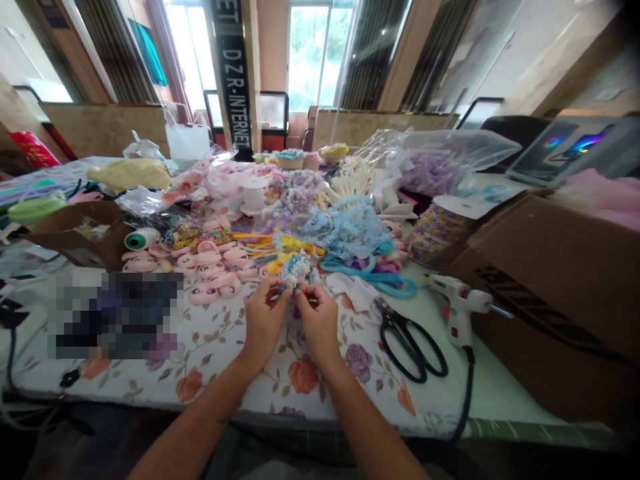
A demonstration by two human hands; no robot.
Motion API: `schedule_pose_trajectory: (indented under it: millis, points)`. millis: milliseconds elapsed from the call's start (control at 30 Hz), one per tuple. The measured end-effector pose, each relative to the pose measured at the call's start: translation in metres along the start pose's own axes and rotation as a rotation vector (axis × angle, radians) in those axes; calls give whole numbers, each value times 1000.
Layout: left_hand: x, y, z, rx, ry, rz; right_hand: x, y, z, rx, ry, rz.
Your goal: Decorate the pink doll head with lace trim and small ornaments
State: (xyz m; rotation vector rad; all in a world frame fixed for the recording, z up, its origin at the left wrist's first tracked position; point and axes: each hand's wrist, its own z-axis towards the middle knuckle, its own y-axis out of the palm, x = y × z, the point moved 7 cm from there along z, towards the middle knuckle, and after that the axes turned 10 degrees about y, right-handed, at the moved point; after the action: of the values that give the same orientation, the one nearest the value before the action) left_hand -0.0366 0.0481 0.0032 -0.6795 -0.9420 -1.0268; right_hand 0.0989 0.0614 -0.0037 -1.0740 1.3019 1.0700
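Observation:
My left hand (265,317) and my right hand (319,320) meet above the flowered tablecloth (225,367). Between their fingertips they pinch a small fluffy white-and-blue yarn piece (296,267), its lower end hidden by the thumbs. Just behind it lie yellow fuzzy pieces (285,248) and a heap of light blue fluffy yarn (345,227). Several pale pink moulded pieces with painted eyes (215,270) sit left of the hands. To the right of my right hand rest black-handled scissors (397,320) and a bundle of blue fuzzy strands (395,285).
A white glue gun (457,300) with its cord lies at the right, against a large cardboard box (550,287). Behind stands a spool of multicoloured yarn (437,237). A small open carton (75,233) and a tape roll (143,240) are at the left. Bagged materials crowd the back.

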Motion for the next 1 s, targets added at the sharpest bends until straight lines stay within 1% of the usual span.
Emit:
schedule_pose_trajectory:
  millis: [167,467,567,733,867,1000]
  points:
    - [-2,-1,-1,17,18,-11,-5,0,-1,-9,-60,-47]
    - [-8,-1,-1,-5,-39,-72,-17,-2,-5,44,-201,-179]
    - [-9,-3,0,12,-51,-109,-17,-2,-5,30,-192,-155]
    - [-7,-6,2,42,-66,-125,-11,-2,-2,16,-128,-71]
    - [-4,-7,2,41,-59,-120,-8,-2,-1,6,-115,-83]
    - [-6,-5,2,37,-71,-136,-9,-2,-2,8,-130,-102]
